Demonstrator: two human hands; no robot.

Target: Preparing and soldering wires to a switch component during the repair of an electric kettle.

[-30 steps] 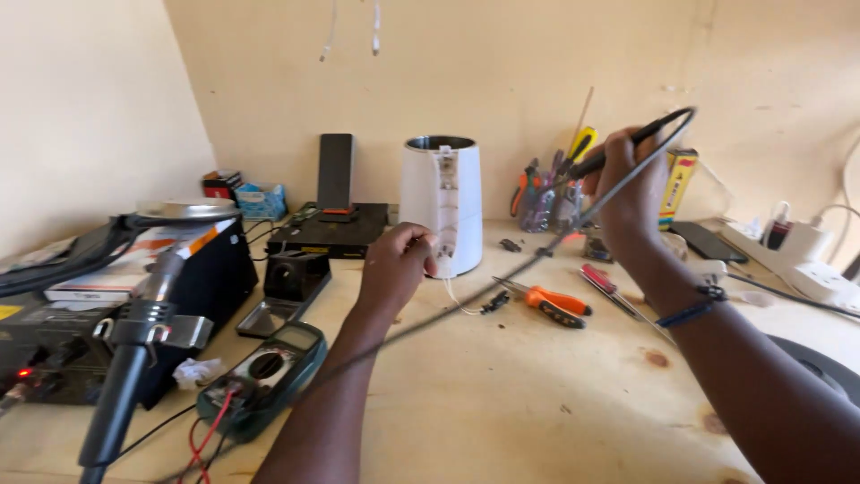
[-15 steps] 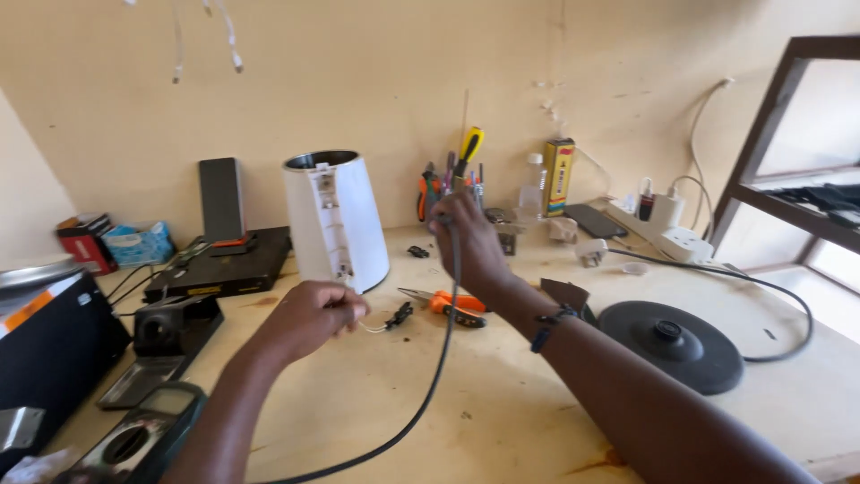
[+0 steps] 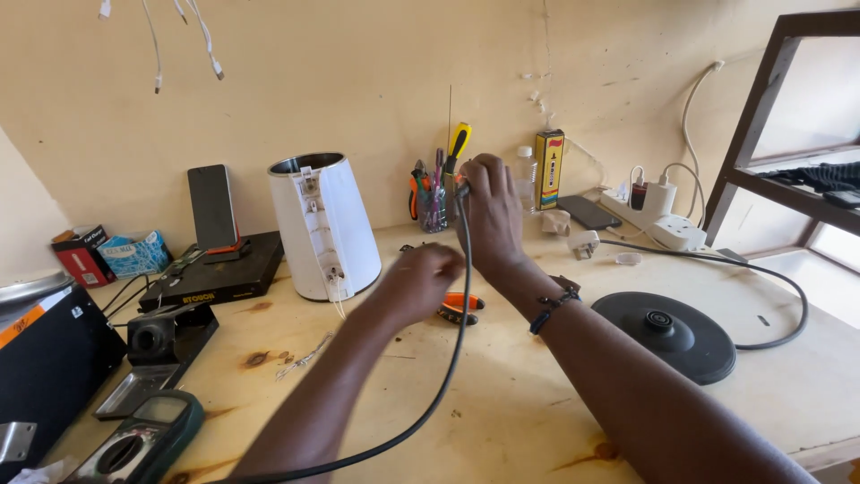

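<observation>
Right hand [image 3: 491, 211] clamped on soldering iron [image 3: 462, 190], black cord [image 3: 445, 376] trailing toward 7 o'clock. Left hand [image 3: 421, 282] curled, grip unclear, near orange pliers [image 3: 461, 306]. Keep cord clear of white kettle body [image 3: 324, 226] at 10 o'clock.

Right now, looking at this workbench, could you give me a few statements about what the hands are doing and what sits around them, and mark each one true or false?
1. The right hand grips a tool with a thick black cable hanging from it. True.
2. The white kettle body lies on its side. False: it stands upright on the wooden bench.
3. The round black kettle base sits to the right of the arms, with nothing on it. True.
4. The left hand rests on the green meter. False: it is closed near the middle of the bench, far from the meter.
5. A dark phone stands upright left of the kettle. True.
</observation>
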